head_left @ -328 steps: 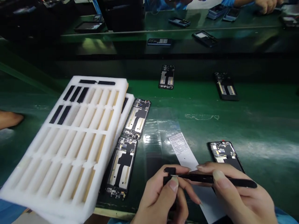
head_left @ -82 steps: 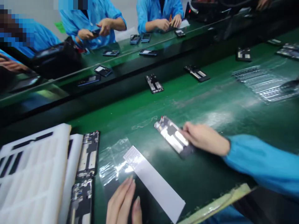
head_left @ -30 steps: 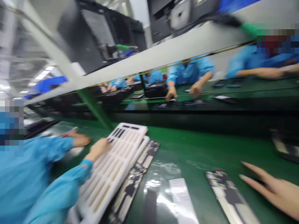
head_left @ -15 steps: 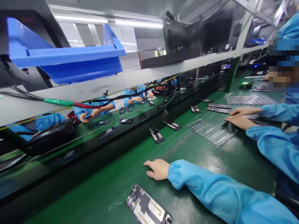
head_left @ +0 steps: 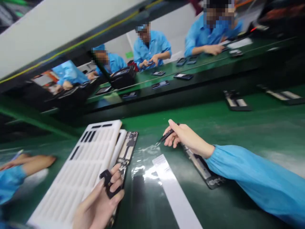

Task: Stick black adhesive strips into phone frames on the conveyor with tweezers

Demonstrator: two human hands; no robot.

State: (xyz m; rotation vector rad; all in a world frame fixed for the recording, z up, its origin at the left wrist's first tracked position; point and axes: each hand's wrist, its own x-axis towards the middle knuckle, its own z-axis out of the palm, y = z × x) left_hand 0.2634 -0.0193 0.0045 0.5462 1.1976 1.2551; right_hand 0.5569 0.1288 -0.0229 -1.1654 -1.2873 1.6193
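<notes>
My left hand is closed around a small black part, whose kind I cannot make out. Just behind its fingers lie opened phone bodies, beside a white slotted tray with a few black strips in its slots. Dark tweezers are gripped in my right hand, their tips pointing down and left over the table. Under the right wrist lies another opened phone body, partly covered by the hand and sleeve. A long white strip lies between my hands.
A co-worker's hands rest at the left edge. More opened phone bodies lie at the right on the green table. Behind a dark ledge, several people in blue sit at another bench with phones. A white beam crosses above.
The view has swung left, bringing the white tray, white strip and my left hand into sight. My right hand, earlier stretched out over the table, now visibly holds tweezers.
</notes>
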